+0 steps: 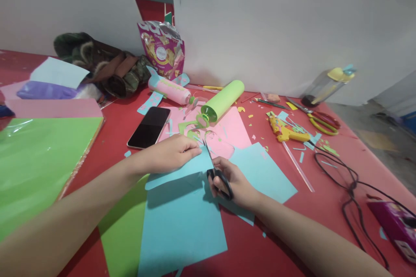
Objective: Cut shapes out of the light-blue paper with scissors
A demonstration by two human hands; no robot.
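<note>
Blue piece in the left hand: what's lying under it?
Under the blue piece, held by the left hand, a larger blue sheet shows, overlapping green paper. Whatever the piece and hand cover can't be seen.

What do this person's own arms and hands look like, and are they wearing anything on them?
Both are human arms, slender and tapering to the wrist. The left forearm and right forearm show no sleeve, watch or bracelet. The left hand and right hand are ungloved; rings on hidden fingers can't be ruled out.
</note>
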